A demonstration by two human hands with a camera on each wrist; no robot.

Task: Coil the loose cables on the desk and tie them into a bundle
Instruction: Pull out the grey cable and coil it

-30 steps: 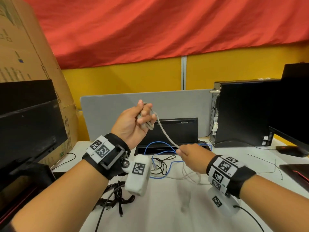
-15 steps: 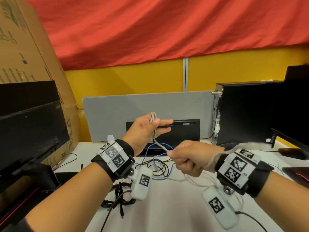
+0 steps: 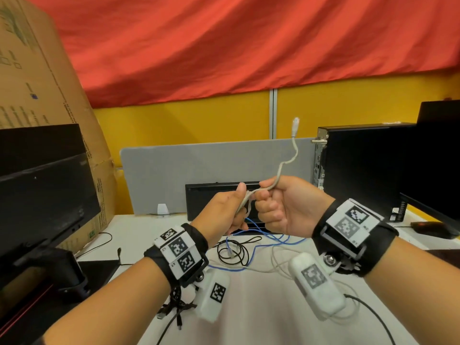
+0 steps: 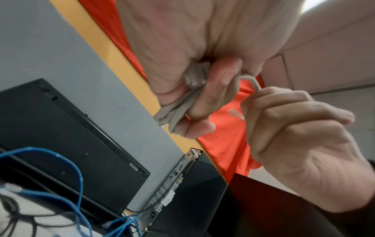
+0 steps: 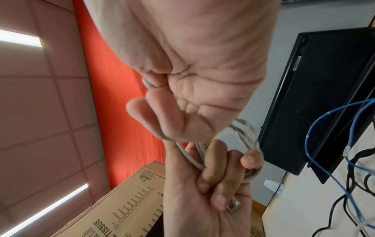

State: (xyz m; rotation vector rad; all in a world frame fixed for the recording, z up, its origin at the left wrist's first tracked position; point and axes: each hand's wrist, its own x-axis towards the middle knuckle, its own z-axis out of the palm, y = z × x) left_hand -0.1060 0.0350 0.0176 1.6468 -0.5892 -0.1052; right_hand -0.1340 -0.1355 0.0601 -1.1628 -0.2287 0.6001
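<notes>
Two hands were raised above the table point(image 3: 249, 319), close together, both on the same grey cable point(image 3: 280, 174). The left hand point(image 3: 224, 210) had its fingers curled round a small bunch of loops, with the thumb pressed on top, as the left wrist view showed point(image 4: 194, 77). The right hand point(image 3: 286, 207) was closed in a fist round the free end just beside the bunch, and the tail with its plug point(image 3: 295, 125) stood up from this fist. On the table below lay a blue cable point(image 3: 263, 232), a black cable point(image 3: 232, 252) in loose rings and more slack of pale cable, all untied. I judged that the grey cable was light and rather springy: the tail held a wavy shape in the air, so the loops would probably want to open if the left grip became loose. It looked smooth, so it could slide through the fingers. A good place to hold it seemed to be the crossing of the loops, pinched firmly, while the right hand took the tail near the bunch, not at the plug, to wind it round.
</notes>
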